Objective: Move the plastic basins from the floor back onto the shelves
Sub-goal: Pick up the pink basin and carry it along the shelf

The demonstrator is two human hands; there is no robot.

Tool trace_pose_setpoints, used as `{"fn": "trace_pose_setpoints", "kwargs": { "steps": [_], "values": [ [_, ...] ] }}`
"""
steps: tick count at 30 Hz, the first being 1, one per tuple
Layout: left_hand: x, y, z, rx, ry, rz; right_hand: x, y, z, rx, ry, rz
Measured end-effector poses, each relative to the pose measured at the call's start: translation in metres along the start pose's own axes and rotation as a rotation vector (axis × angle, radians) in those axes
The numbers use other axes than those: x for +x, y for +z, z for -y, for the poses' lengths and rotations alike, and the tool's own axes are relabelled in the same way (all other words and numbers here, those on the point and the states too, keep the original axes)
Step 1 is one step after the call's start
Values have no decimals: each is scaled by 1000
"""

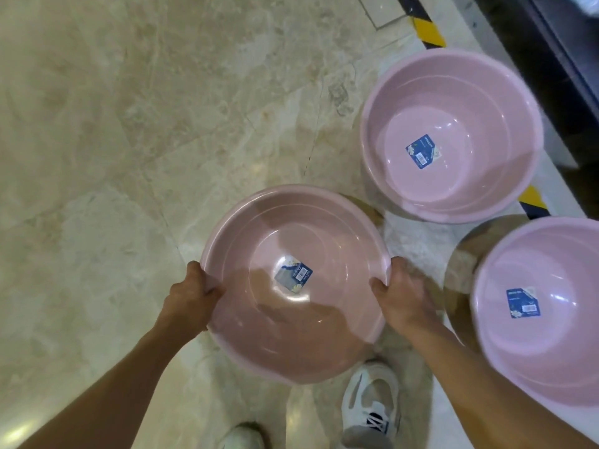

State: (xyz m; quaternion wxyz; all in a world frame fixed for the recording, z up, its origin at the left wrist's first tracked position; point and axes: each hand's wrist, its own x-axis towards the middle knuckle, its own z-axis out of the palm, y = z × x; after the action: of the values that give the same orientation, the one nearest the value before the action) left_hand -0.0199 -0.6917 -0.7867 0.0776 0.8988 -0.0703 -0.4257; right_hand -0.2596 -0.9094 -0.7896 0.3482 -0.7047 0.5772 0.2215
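Observation:
A round pink plastic basin (327,222) with a blue label on its bottom is held above the floor, low in the middle of the view. My left hand (191,294) grips its left rim and my right hand (400,293) grips its right rim. A second pink basin (505,102) stands on the floor at the upper right. A third pink basin (557,361) stands on the floor at the right edge, partly cut off. The dark base of a shelf unit (557,53) runs along the top right corner.
The floor is beige marble tile (129,124). A yellow and black hazard stripe (424,24) runs along the foot of the shelf unit. My white sneakers (372,406) stand just below the held basin.

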Motion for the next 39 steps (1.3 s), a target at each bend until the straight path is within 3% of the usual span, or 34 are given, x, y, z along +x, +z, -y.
{"fn": "trace_pose_setpoints", "kwargs": {
  "steps": [12,18,25,31,39],
  "values": [
    [-76,-59,-55,53,93,-72,-49,-98,10,37,-39,-34],
    [-116,-106,-141,55,218,-149,-67,-197,13,113,-9,-103],
    [-140,-114,-254,77,373,-179,-67,-299,-15,205,42,-226],
    [-123,-95,-324,141,484,-167,-47,-331,-47,204,131,-288],
    [-59,-50,-376,264,617,-147,18,-320,-74,255,255,-320]
  ]
}}
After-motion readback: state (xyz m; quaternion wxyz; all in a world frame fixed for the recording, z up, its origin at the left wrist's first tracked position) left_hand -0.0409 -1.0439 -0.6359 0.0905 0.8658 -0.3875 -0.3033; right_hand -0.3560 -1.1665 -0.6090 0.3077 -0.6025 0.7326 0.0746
